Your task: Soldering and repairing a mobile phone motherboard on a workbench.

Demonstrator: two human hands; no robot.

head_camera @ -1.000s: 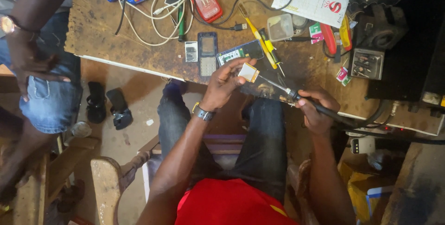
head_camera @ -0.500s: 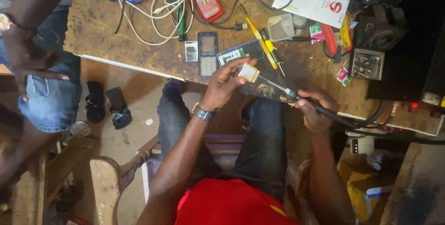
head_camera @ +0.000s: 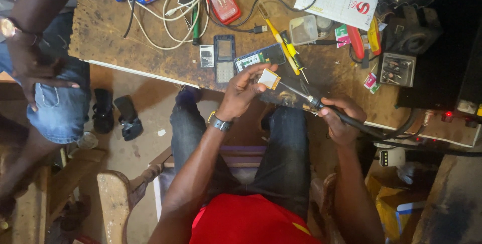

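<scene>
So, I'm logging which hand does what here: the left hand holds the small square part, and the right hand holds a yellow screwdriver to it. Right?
Not quite. In the head view the right hand holds a black-handled soldering iron, not a screwdriver. The left hand does hold the small square part.

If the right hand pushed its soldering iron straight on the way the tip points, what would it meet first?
Probably the small square white part with a yellow-brown edge pinched in the left hand; the black soldering iron in the right hand points at it, though depth is unclear.
</scene>
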